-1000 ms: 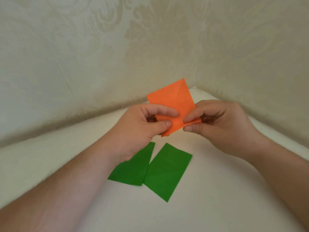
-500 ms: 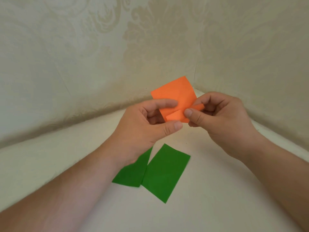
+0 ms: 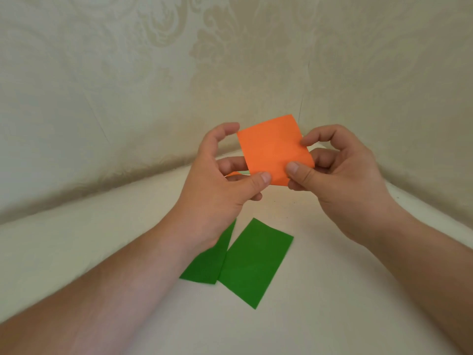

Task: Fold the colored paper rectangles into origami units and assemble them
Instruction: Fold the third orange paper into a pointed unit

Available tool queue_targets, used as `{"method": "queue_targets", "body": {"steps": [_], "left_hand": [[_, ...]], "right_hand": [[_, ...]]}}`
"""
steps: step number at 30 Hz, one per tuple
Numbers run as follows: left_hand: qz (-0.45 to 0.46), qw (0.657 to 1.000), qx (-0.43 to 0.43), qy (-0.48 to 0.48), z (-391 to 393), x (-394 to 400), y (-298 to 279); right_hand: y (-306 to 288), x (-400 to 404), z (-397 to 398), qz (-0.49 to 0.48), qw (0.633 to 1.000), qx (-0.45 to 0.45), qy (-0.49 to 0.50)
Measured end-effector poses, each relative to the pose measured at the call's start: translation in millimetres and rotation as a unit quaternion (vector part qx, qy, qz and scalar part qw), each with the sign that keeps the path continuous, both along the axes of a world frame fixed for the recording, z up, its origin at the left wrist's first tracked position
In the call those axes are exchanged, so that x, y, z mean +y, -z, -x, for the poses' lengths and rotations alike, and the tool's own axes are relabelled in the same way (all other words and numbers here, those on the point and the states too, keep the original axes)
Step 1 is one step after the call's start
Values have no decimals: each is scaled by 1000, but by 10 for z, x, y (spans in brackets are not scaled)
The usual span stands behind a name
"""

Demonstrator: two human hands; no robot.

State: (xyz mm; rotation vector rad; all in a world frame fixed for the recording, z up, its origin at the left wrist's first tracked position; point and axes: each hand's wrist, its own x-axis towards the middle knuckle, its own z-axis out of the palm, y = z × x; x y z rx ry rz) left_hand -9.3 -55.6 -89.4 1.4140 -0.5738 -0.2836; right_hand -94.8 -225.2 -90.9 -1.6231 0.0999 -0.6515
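You hold the orange paper (image 3: 272,149) up in the middle of the frame, above the white table (image 3: 332,303). Your left hand (image 3: 220,185) pinches its bottom edge with the thumb. Your right hand (image 3: 340,172) pinches its right side with thumb and finger. Two green papers (image 3: 252,262) lie flat on the table, side by side, below your hands.

surface (image 3: 320,290): off-white and plain, spread below my arms and running back into a corner where two patterned cream walls meet it.
right green paper (image 3: 253,262): a rectangle lying flat on the surface, turned at a slant, fully in my view.
left green paper (image 3: 207,265): flat just beside it, their long edges touching near the bottom; my left forearm covers its upper part.
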Motion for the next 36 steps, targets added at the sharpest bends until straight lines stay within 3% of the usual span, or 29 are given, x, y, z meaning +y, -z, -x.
{"method": "queue_targets", "body": {"steps": [4, 10, 16, 21, 25, 36], "left_hand": [[-2, 999, 41, -17, -7, -19, 27], [-17, 991, 122, 44, -8, -43, 32], [-32, 993, 98, 66, -16, -39, 48], [-20, 995, 83, 57, -16, -32, 40], [-34, 997, 48, 53, -3, -16, 33], [-81, 994, 43, 64, -4, -14, 33]], "right_hand": [[-21, 14, 6, -2, 1000, 6, 3], [-37, 29, 15, -9, 1000, 12, -1], [-45, 58, 33, -17, 1000, 19, -8], [-57, 78, 37, -103, 989, 83, -67], [-26, 116, 33, -48, 983, 148, -93], [-57, 105, 50, -20, 988, 124, -95]]}}
